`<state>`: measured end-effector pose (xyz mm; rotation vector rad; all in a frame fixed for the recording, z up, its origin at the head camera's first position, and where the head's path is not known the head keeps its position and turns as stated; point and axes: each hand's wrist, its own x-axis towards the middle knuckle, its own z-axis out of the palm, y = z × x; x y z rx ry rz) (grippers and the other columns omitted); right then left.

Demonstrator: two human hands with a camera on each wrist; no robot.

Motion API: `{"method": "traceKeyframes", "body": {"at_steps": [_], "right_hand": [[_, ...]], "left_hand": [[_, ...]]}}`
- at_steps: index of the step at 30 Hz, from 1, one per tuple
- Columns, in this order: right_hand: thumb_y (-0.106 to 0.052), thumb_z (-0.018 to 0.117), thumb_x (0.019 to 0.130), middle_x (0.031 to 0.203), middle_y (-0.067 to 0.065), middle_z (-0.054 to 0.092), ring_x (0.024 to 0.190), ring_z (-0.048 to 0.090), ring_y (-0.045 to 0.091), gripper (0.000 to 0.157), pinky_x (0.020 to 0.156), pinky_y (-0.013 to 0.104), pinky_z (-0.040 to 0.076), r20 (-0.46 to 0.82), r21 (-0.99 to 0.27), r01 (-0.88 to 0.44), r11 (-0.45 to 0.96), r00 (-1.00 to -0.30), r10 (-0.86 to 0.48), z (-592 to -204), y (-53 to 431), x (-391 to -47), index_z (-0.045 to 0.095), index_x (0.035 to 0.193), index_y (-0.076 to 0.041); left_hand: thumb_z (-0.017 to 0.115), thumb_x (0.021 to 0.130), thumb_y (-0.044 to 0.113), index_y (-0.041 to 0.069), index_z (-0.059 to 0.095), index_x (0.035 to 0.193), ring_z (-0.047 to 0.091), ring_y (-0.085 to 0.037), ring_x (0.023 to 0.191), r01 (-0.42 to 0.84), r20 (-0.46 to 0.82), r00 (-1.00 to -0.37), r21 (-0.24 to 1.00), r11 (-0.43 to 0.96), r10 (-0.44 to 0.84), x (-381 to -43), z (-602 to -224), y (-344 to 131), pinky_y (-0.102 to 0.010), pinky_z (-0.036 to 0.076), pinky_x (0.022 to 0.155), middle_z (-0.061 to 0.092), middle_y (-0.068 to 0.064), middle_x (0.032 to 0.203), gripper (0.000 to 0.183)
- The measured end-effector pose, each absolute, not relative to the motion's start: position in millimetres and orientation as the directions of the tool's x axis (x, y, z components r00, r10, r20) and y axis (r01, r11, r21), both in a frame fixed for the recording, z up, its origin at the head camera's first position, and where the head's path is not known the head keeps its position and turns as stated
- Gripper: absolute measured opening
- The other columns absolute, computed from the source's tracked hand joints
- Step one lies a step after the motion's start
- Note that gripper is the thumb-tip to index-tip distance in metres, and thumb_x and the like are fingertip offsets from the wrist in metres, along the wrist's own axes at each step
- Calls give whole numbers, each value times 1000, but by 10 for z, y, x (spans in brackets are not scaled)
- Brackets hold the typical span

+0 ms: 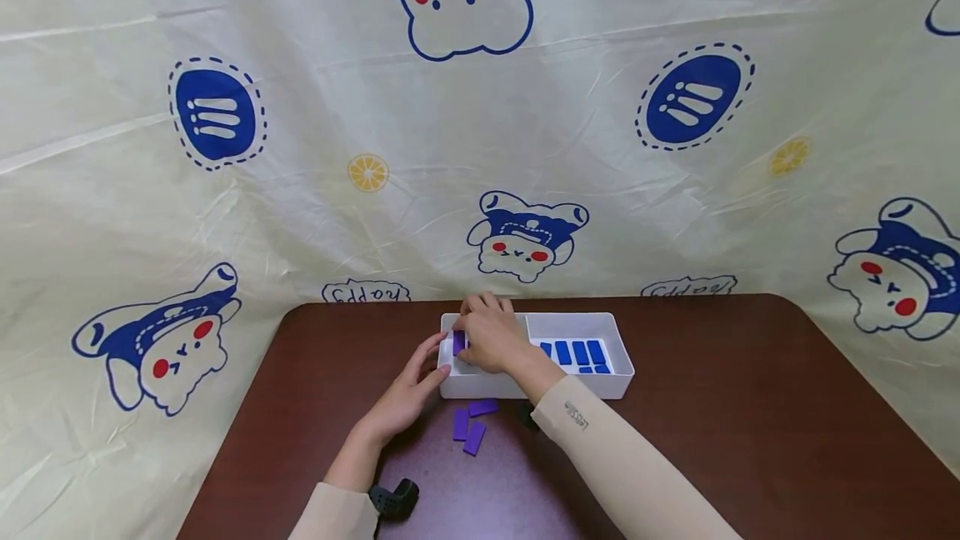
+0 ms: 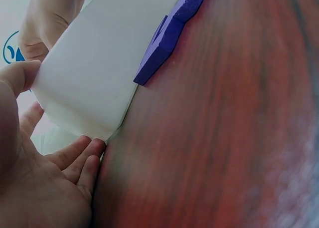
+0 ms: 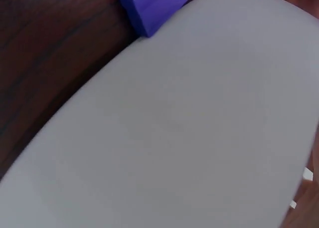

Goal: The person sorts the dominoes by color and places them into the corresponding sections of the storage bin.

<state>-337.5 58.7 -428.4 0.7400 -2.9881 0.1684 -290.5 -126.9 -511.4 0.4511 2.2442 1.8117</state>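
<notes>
A white two-part tray [image 1: 491, 387] stands near the table's far edge. My right hand [image 1: 491, 337] reaches down into its left compartment and pinches a purple block [image 1: 459, 343] between thumb and fingers. At the tray's left end is my left hand [image 1: 401, 402]; in the left wrist view this hand [image 2: 45, 183] has its thumb at the rim and loosely extended fingers against the end wall. Flat blue blocks [image 1: 581, 352] lie in the right compartment. In the right wrist view the tray's wall [image 3: 174, 118] hides the fingers' work.
Three loose purple blocks [image 1: 474, 438] lie on the brown table [image 1: 750, 423] just in front of the tray. A black device [image 1: 395, 498] is strapped at the left wrist. Behind the table hangs a pale printed cloth [image 1: 300, 107].
</notes>
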Motion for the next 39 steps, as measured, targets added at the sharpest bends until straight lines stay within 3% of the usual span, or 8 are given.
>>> {"method": "traceKeyframes", "body": {"at_steps": [7,12,21,39], "right_hand": [[-37,85,86,143,7,54,137,41,30,42,119,55,33,93,-113,-465,878,-885,-457,-4336,578,-3431,77,125,-23],[-35,85,86,150,8,56,143,43,34,41,120,60,31,48,-165,-458,873,-888,-457,-4393,568,-3431,77,124,-21],[-35,86,84,147,7,58,139,47,35,41,117,60,31,30,-169,-450,877,-891,-452,-4470,543,-3466,78,122,-21],[-37,85,83,136,4,57,132,46,31,40,107,55,34,-19,-125,-420,899,-905,-426,-4531,473,-3550,79,120,-23]], "left_hand": [[53,109,34,34,28,162,42,-36,147,93,17,-926,979,183,378,-2933,-5118,-1279,-57,37,118,34,-13,165,59],[53,110,32,30,28,162,46,-35,143,104,25,-923,977,185,385,-2916,-5123,-1277,-49,40,114,37,-15,162,58],[53,110,29,28,28,162,50,-33,138,121,41,-923,975,188,383,-2912,-5119,-1270,-41,41,109,41,-14,160,58],[53,109,30,30,29,161,47,-35,142,114,37,-927,976,186,373,-2915,-5109,-1270,-48,39,114,37,-16,163,57]]}}
